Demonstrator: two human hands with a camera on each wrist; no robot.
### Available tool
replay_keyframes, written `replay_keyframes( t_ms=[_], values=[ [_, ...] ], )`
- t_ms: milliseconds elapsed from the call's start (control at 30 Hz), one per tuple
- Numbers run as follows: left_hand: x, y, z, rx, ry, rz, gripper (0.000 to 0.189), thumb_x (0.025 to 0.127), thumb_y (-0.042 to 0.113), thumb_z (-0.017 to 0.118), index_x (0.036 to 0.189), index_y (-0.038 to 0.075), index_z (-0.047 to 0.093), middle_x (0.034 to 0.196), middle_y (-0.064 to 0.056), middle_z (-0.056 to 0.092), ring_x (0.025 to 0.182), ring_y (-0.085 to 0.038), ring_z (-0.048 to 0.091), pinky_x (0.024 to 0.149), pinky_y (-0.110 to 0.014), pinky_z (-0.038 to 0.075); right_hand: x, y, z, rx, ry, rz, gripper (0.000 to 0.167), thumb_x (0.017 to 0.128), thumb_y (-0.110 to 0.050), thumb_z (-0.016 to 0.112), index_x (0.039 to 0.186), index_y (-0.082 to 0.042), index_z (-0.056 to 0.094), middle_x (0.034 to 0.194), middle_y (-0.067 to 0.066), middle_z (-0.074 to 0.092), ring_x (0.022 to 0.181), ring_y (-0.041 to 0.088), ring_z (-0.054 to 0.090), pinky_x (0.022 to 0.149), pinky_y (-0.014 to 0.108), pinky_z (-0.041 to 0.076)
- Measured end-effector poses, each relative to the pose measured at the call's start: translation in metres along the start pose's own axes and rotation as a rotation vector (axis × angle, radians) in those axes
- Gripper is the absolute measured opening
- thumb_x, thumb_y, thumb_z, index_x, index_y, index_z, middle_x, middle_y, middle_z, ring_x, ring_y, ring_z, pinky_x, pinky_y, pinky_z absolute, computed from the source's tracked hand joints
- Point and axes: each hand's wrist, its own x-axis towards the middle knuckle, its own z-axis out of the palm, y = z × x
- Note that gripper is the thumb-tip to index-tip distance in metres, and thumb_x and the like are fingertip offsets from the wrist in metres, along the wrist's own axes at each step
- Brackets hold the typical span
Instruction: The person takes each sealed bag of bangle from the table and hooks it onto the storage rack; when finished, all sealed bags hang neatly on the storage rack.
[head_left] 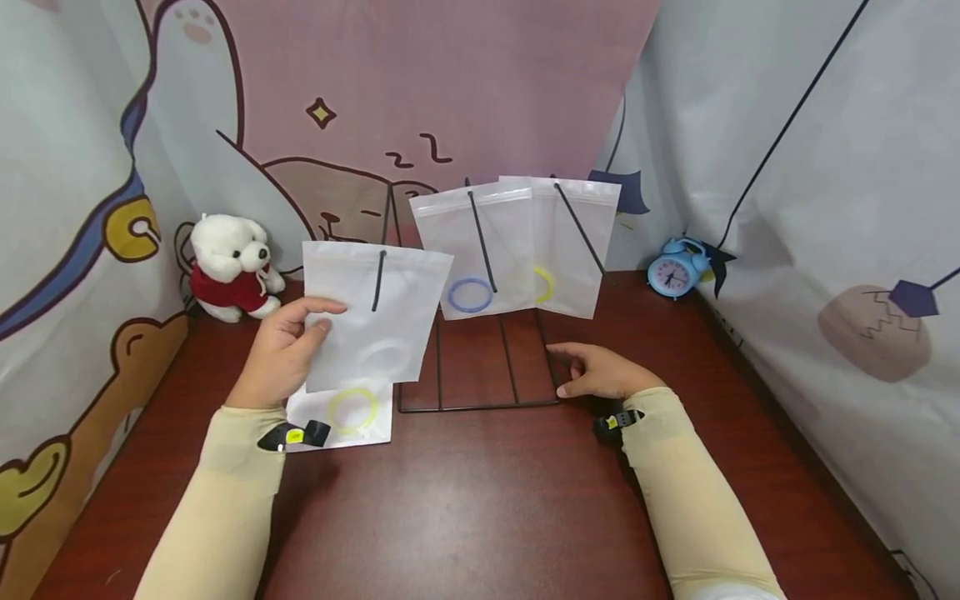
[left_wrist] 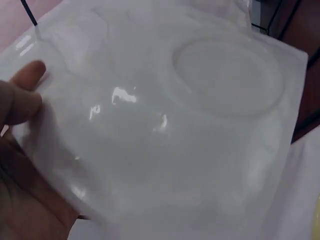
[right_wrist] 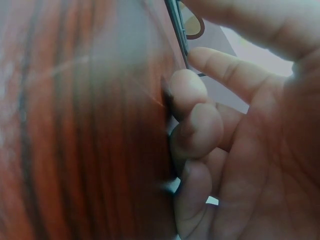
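My left hand (head_left: 281,350) pinches the left edge of a white zip bag (head_left: 367,321) between thumb and fingers. This bag hangs by a hole near its top on the left prong of a black wire rack (head_left: 480,407). A faint whitish ring (left_wrist: 227,77) shows through the bag in the left wrist view. At the rack's front right corner, my right hand (head_left: 603,371) holds the side wire with thumb and index finger; its other fingers (right_wrist: 197,130) are curled against the table. Two more bags hang on the rack, one with a blue ring (head_left: 470,295), one with a yellow ring (head_left: 543,285).
Flat on the table (head_left: 465,508), partly under the hanging bag, lies another white bag (head_left: 307,412) with a yellow ring. A white plush dog (head_left: 228,258) in red sits at the back left. A blue alarm clock (head_left: 673,271) stands at the back right. Printed cloth surrounds the table.
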Motion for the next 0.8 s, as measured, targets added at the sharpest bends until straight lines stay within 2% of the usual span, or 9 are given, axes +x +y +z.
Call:
replay_keyframes(
  t_ms=[33, 100, 167, 267, 367, 467, 600, 800],
  values=[
    [0.000, -0.002, -0.001, 0.018, -0.015, 0.001, 0.028, 0.104, -0.001, 0.055, 0.123, 0.004, 0.076, 0.089, 0.006, 0.063, 0.057, -0.011, 0.040, 0.053, -0.026, 0.036, 0.000, 0.000, 0.000, 0.004, 0.000, 0.000, 0.085, 0.088, -0.023, 0.086, 0.160, -0.010, 0.044, 0.083, 0.007, 0.057, 0.078, 0.022, 0.052, 0.067, 0.035, 0.045],
    [0.001, -0.006, -0.003, 0.053, -0.056, 0.004, 0.031, 0.105, 0.000, 0.055, 0.125, 0.008, 0.077, 0.087, 0.006, 0.064, 0.054, -0.014, 0.036, 0.053, -0.028, 0.036, 0.000, -0.001, 0.000, 0.006, 0.002, 0.001, 0.084, 0.089, -0.022, 0.086, 0.160, -0.010, 0.044, 0.083, 0.007, 0.057, 0.077, 0.022, 0.052, 0.067, 0.035, 0.046],
    [0.001, -0.011, -0.005, 0.075, -0.108, 0.005, 0.032, 0.105, -0.001, 0.055, 0.126, 0.009, 0.078, 0.096, 0.004, 0.071, 0.063, -0.016, 0.043, 0.061, -0.028, 0.040, 0.000, 0.000, 0.000, 0.009, 0.002, 0.000, 0.084, 0.089, -0.022, 0.086, 0.160, -0.010, 0.044, 0.083, 0.007, 0.057, 0.077, 0.022, 0.053, 0.066, 0.035, 0.046],
    [0.002, -0.017, -0.008, 0.092, -0.198, 0.004, 0.033, 0.105, -0.001, 0.055, 0.127, 0.009, 0.077, 0.123, -0.002, 0.074, 0.085, -0.015, 0.053, 0.074, -0.023, 0.045, 0.000, 0.000, 0.000, 0.013, 0.000, -0.003, 0.084, 0.089, -0.021, 0.086, 0.160, -0.010, 0.044, 0.082, 0.006, 0.057, 0.076, 0.022, 0.053, 0.066, 0.034, 0.046],
    [0.003, -0.023, -0.009, 0.090, -0.278, -0.002, 0.033, 0.104, -0.002, 0.056, 0.127, 0.009, 0.077, 0.129, -0.009, 0.073, 0.103, -0.010, 0.060, 0.083, -0.018, 0.049, 0.001, 0.002, 0.000, 0.018, -0.002, -0.006, 0.084, 0.088, -0.022, 0.086, 0.160, -0.010, 0.044, 0.082, 0.006, 0.057, 0.076, 0.022, 0.053, 0.066, 0.035, 0.046],
    [0.005, -0.028, -0.009, 0.074, -0.345, -0.017, 0.033, 0.103, -0.003, 0.056, 0.126, 0.009, 0.078, 0.129, -0.011, 0.073, 0.112, -0.006, 0.062, 0.088, -0.017, 0.052, 0.002, 0.003, -0.001, 0.012, -0.001, -0.009, 0.084, 0.088, -0.023, 0.086, 0.160, -0.010, 0.044, 0.083, 0.006, 0.057, 0.077, 0.022, 0.053, 0.066, 0.035, 0.046],
    [0.005, -0.034, -0.009, 0.075, -0.436, -0.055, 0.035, 0.103, -0.004, 0.055, 0.128, 0.008, 0.077, 0.132, -0.010, 0.072, 0.113, -0.006, 0.062, 0.088, -0.018, 0.052, 0.002, 0.003, 0.000, 0.002, 0.002, -0.010, 0.084, 0.088, -0.024, 0.086, 0.160, -0.011, 0.045, 0.083, 0.006, 0.058, 0.077, 0.022, 0.053, 0.067, 0.035, 0.047],
    [0.006, -0.041, -0.008, 0.071, -0.581, -0.115, 0.038, 0.103, -0.004, 0.053, 0.134, 0.006, 0.072, 0.136, -0.012, 0.070, 0.108, -0.015, 0.057, 0.087, -0.021, 0.049, 0.002, 0.003, 0.000, -0.001, 0.005, -0.013, 0.084, 0.088, -0.023, 0.086, 0.160, -0.011, 0.045, 0.080, 0.005, 0.058, 0.075, 0.021, 0.053, 0.067, 0.035, 0.047]
  ],
)
